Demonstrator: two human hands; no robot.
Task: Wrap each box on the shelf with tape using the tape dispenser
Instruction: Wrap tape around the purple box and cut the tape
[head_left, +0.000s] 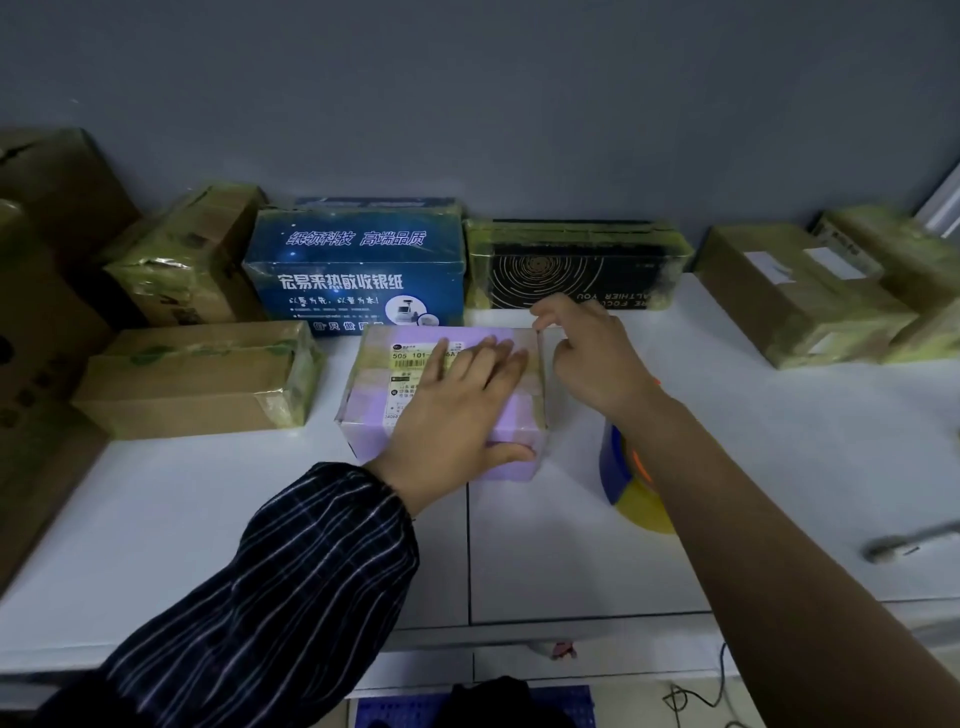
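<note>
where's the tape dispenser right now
In the head view the tape dispenser stands on the white shelf right of centre, just right of the lavender box and partly hidden under the person's right arm.

— What do we have at the centre of the frame?
— The middle box (374, 415) on the desk (208, 519), with our left hand (457, 410) flat on top and our right hand (587, 353) at its upper right corner.
— Beside it?
— The low box (192, 379) lies just left. The tape dispenser (623, 478) stands just right, under our right forearm.
— Behind?
— Against the wall (467, 104) we see the lettered box (358, 270) and, right of it, the ringed box (571, 265). The left pile (192, 254) fills the upper left, the right pile (795, 296) the upper right.
</note>
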